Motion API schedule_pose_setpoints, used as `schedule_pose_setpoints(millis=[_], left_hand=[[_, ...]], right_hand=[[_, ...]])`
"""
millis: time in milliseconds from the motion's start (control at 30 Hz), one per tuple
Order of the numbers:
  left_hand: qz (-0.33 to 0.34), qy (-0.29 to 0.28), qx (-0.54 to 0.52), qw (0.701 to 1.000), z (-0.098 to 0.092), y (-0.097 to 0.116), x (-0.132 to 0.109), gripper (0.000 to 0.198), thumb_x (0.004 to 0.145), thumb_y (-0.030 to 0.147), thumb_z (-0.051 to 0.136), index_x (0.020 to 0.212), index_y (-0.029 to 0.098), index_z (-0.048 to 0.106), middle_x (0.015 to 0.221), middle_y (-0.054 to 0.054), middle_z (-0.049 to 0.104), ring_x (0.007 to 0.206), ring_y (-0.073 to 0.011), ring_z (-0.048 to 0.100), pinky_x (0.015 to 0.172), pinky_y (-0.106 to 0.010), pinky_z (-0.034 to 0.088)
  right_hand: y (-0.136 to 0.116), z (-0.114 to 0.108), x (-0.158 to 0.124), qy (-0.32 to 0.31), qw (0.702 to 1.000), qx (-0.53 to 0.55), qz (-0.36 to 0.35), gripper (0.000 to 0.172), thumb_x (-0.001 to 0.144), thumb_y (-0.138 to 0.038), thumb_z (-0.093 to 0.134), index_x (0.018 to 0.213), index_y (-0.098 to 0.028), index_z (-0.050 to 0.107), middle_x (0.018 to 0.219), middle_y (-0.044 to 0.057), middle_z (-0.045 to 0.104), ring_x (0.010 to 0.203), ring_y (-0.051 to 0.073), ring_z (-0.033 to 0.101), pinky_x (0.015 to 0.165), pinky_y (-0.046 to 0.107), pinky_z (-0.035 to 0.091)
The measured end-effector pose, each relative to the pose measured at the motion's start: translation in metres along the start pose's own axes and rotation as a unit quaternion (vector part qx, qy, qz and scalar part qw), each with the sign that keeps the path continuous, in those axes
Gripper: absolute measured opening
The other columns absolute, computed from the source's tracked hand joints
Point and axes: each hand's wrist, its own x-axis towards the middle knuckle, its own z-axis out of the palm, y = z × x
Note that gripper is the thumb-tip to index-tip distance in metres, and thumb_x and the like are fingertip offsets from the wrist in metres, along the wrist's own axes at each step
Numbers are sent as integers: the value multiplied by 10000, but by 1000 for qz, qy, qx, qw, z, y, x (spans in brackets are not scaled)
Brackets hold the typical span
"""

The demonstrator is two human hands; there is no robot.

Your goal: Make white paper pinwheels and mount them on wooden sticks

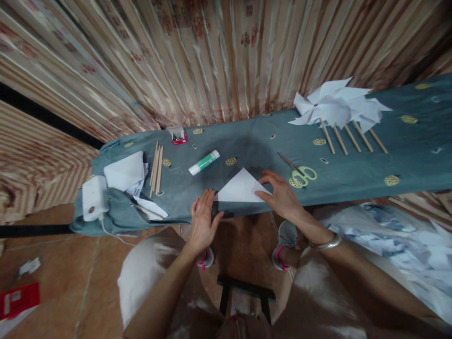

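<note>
A sheet of white paper folded into a triangle (pixel 242 188) lies on the cloth-covered table at its front edge, its peak pointing away from me. My left hand (pixel 204 217) rests by the triangle's left corner, fingers stretched out flat and thumb apart. At the right corner, my right hand (pixel 278 192) has its thumb on top of the paper and its forefinger by the slanting edge, gripping that corner. Beyond the paper lies a glue stick (pixel 204 163) with a green label. Scissors (pixel 298 172) with light green handles lie to the right, blades partly pointing away.
Paper pinwheels (pixel 334 106) on wooden sticks lie at the back right. Several loose sticks (pixel 157 169), a red box of small metal pins (pixel 179 137), paper sheets (pixel 125 172) and a white power adapter (pixel 94 198) are on the left. A bag of paper scraps (pixel 399 245) stands at lower right.
</note>
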Motion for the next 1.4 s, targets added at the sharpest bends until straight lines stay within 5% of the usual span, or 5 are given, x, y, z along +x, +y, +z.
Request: schedule_pose_setpoints(millis=[300, 600, 700, 1033, 1400], left_hand=[[-166, 32, -304, 938, -18, 8, 15, 556, 935, 502, 494, 1409, 212, 500, 1479, -119, 512, 1401, -278, 429, 1189, -454, 265], [-344, 41, -708, 616, -28, 15, 89, 307, 797, 400, 730, 1017, 194, 678, 1161, -85, 697, 1055, -253, 679, 1064, -453, 465], [-367, 12, -738, 566, -26, 9, 101, 172, 789, 294, 737, 867, 157, 669, 960, -72, 715, 840, -193, 709, 970, -403, 542], [-319, -63, -737, 593, -9, 9, 103, 419, 557, 42, 815, 957, 135, 733, 902, -41, 764, 784, -132, 707, 795, -225, 566], [-317, -35, -679, 661, -2, 26, 115, 373, 469, 329, 922, 731, 115, 766, 722, -56, 745, 631, -136, 637, 679, -272, 524]], right_hand=[[-13, -13, 6, 54, 989, 137, -31, 128, 826, -341, 618, 806, -215, 629, 1269, 138, 652, 1208, 279, 598, 1047, 479, 417], [-41, -26, 17, 91, 983, 135, -84, 81, 876, -303, 598, 834, -238, 624, 1295, 76, 642, 1232, 252, 584, 1072, 459, 420], [-44, -26, 15, 99, 985, 98, -106, 94, 896, -298, 588, 833, -238, 625, 1303, 78, 635, 1240, 255, 577, 1068, 462, 424], [-25, -39, 4, 111, 982, 48, -145, 78, 933, -228, 527, 951, -228, 603, 1400, 119, 554, 1312, 273, 519, 1079, 494, 405], [5, -67, 9, 167, 975, -123, -81, 312, 923, -204, 444, 1188, -157, 601, 1253, 169, 656, 1193, 290, 612, 1002, 474, 473]])
